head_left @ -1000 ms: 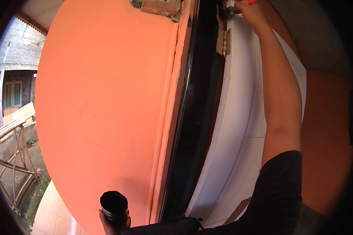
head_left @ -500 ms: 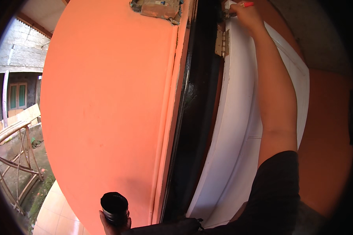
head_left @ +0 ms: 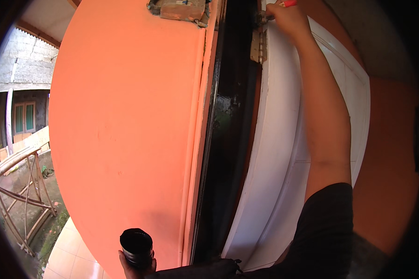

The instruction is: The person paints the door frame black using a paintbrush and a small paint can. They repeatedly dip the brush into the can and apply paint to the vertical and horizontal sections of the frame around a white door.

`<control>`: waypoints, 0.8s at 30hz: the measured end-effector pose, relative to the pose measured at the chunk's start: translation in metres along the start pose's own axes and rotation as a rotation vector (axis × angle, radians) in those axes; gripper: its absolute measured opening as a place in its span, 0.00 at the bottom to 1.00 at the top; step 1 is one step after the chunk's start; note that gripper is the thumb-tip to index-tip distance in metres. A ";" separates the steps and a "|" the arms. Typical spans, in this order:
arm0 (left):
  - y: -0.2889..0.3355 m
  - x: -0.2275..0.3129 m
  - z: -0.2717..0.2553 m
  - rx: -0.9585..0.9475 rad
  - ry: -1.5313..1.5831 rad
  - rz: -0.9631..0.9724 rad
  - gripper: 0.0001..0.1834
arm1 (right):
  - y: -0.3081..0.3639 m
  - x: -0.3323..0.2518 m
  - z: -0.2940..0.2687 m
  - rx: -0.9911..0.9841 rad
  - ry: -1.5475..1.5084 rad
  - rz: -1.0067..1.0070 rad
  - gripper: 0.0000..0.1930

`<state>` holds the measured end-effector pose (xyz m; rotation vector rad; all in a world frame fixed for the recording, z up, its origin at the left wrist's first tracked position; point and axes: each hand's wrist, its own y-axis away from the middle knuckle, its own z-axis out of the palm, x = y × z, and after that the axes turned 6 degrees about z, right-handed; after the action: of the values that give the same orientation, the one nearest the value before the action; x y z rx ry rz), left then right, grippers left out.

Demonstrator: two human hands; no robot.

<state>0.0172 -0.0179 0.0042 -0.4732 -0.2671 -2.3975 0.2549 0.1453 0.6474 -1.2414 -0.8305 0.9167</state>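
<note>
1. The hinge (head_left: 257, 45), a pale metal plate, sits high on the edge of the white door (head_left: 284, 153), near the top of the view and right of centre; the right hand works at it from just above.
2. At the far left, a bamboo railing (head_left: 18, 186) stands beside a pale tiled floor (head_left: 74, 246), with a grey block building (head_left: 23, 60) beyond it.
3. The orange wall (head_left: 125, 130) fills the left and middle of the view, bulging with the lens.
4. At the lower edge, the left hand (head_left: 136, 269) is closed around a black cylinder (head_left: 136, 246), held upright with its round dark end facing up, just in front of the wall.
5. A small grey fitting (head_left: 181, 9) sits at the wall's top edge.
6. Right of the wall runs the glossy black door frame (head_left: 228, 139), from top to bottom.
7. Next comes the white door, standing ajar, its hinged edge against the frame.
8. The right hand (head_left: 286, 18) is raised on a bare forearm and black sleeve (head_left: 326, 232); its fingers are clamped on a red-handled tool (head_left: 288, 3), whose tip is hidden, right at the hinge.
9. Further right lies another orange wall surface (head_left: 386, 186).
</note>
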 end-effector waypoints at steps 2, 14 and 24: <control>0.000 -0.001 0.002 0.007 0.002 0.008 0.48 | -0.005 -0.008 -0.007 0.017 -0.025 0.001 0.06; -0.011 -0.010 0.012 0.026 -0.049 -0.028 0.52 | -0.039 0.023 0.027 0.223 0.032 -0.108 0.09; -0.011 -0.008 0.022 0.030 -0.070 -0.004 0.50 | -0.022 0.013 -0.009 -0.041 -0.024 -0.016 0.08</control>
<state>0.0220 0.0017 0.0203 -0.5434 -0.3352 -2.3808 0.2705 0.1519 0.6680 -1.2597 -0.8812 0.9072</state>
